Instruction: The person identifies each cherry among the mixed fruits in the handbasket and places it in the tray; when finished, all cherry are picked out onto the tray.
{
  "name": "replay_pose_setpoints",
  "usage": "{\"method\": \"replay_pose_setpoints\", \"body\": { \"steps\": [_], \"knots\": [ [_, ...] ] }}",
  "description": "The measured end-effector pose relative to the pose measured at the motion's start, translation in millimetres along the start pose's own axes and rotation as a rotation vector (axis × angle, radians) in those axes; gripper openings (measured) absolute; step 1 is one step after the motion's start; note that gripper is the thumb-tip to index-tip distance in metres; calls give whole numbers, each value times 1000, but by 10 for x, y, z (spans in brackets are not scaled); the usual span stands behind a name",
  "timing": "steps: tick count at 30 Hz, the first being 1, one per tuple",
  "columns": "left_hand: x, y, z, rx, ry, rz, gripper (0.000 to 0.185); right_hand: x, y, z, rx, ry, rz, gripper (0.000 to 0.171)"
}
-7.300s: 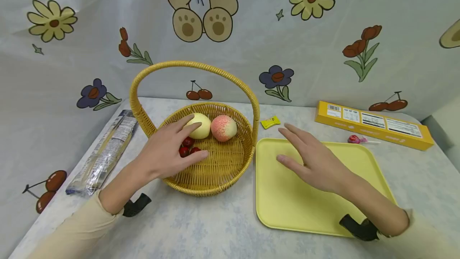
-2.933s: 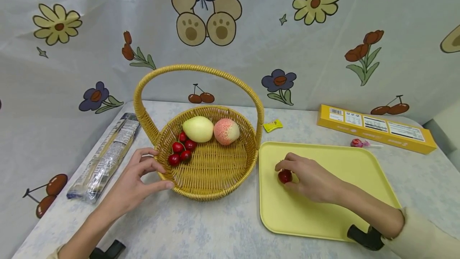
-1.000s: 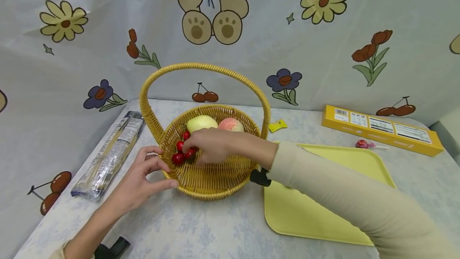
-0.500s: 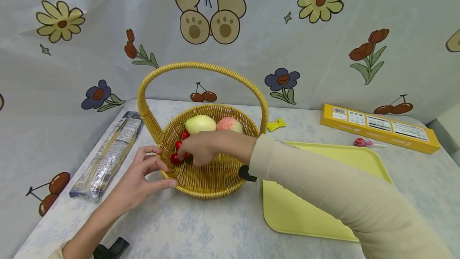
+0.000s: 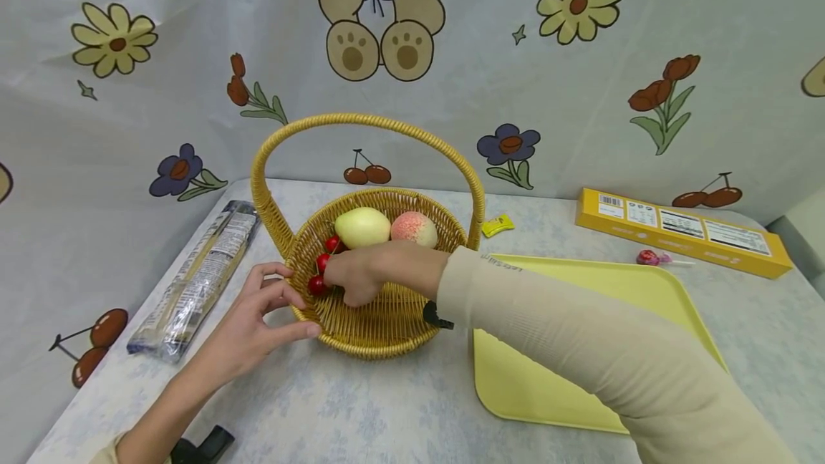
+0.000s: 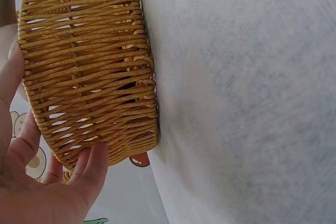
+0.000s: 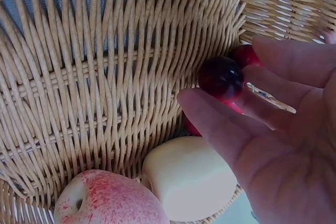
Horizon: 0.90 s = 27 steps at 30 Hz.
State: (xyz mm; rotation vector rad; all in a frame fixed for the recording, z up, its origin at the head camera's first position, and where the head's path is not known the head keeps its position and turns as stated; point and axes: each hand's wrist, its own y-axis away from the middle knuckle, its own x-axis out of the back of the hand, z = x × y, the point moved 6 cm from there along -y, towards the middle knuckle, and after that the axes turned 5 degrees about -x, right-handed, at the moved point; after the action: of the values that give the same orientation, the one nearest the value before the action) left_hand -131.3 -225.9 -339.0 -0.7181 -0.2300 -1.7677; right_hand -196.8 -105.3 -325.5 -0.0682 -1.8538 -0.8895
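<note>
Wicker basket (image 5: 387,306), yellow, round, with a tall arched handle: stands on the bench (image 5: 361,407), left of centre. Contents, far side: one pale yellow-green fruit (image 5: 362,227) and one pink-speckled peach (image 5: 415,228), touching each other. Contents, left side: cluster of red cherries (image 5: 320,274), lying against the inner wall. Right hand (image 5: 354,274): reaches across into the basket from the right, fingers (image 7: 220,124) curled at the cherries; in the right wrist view one dark cherry (image 7: 221,77) sits between the fingertips, touched by them, though a firm pinch cannot be told. Left hand (image 5: 248,321): rests against the outside of the basket's near-left wall, fingers (image 6: 92,163) loosely bent along the weave at the rim, thumb at the base, steadying rather than wrapping it. Yellow tray (image 5: 619,306): flat on the bench just right of the basket, partly covered by the right sleeve (image 5: 580,349). Long clear packet (image 5: 193,278): lies lengthwise at the left edge of the bench. Yellow carton (image 5: 683,231): far right, printed labels facing up. Red lollipop (image 5: 647,258): between carton and tray. Small yellow wrapped sweet (image 5: 498,225): behind the tray, near the basket handle. Backdrop (image 5: 580,92): printed cloth with bear, flowers and cherries.
</note>
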Motion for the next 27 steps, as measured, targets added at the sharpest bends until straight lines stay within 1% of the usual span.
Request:
{"method": "replay_pose_setpoints", "body": {
  "steps": [3,7,10,16,19,21,23,27],
  "knots": [
    [4,2,4,-5,-3,2,23,20,6,-4,15,4,22,13],
    [7,3,5,-13,-6,4,23,46,14,-5,27,-13,57,16],
    [6,3,4,-17,-2,5,23,48,14,5,17,-25,68,17],
    [-9,-4,-9,-14,9,3,23,5,5,41,-26,-22,32,6],
    [-19,-6,-13,-9,16,-3,23,10,23,41,-25,-26,21,16],
    [-19,-7,-12,-9,14,-5,23,39,63,20,-1,-35,35,23],
    [-15,-5,-8,-11,9,-5,23,79,127,-16,35,-29,59,24],
    [-4,-7,-4,-9,0,-3,23,146,346,-86,105,7,160,22]
  ]
}}
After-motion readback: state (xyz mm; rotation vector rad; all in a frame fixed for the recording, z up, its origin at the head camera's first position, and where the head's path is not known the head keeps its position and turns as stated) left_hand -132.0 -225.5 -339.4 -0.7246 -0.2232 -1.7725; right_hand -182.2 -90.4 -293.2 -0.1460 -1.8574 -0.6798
